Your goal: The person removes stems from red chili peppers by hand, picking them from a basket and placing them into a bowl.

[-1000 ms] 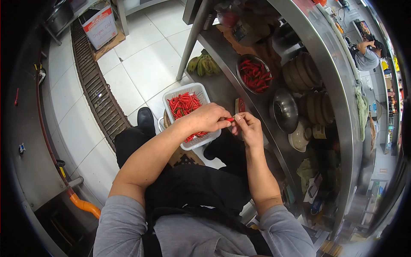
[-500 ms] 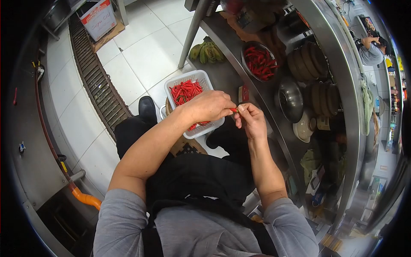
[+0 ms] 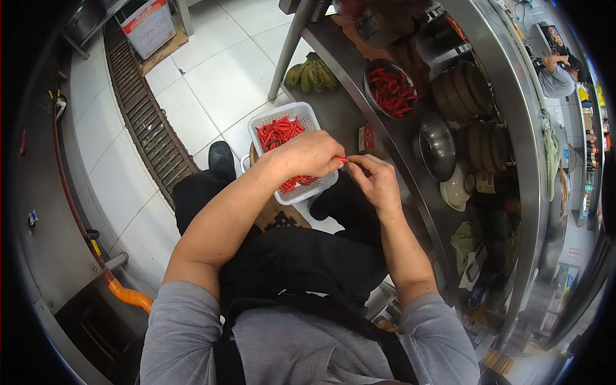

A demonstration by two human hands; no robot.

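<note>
A small red chili pepper (image 3: pixel 341 159) is held between my two hands, above the right side of a white plastic basket (image 3: pixel 310 115). My left hand (image 3: pixel 309 154) is closed on the pepper's body and partly covers the basket. At the pepper's other end, the thumb and fingers of my right hand (image 3: pixel 375 180) pinch together at its tip. Many red chilies (image 3: pixel 278 133) fill the basket, with more chilies (image 3: pixel 296 184) showing below my left wrist.
A metal bowl of red chilies (image 3: pixel 393 91) stands on the steel shelf to the right, near a dark pan lid (image 3: pixel 437 147). Green bananas (image 3: pixel 312 76) lie on the lower shelf. A floor drain grate (image 3: pixel 146 122) runs on the left, beside a soya oil box (image 3: pixel 149 29). Another person (image 3: pixel 556 78) is at far right.
Both hands have shifted slightly left, toward the basket. More of the pepper now shows between them, and my right hand has turned so that its back faces up more.
</note>
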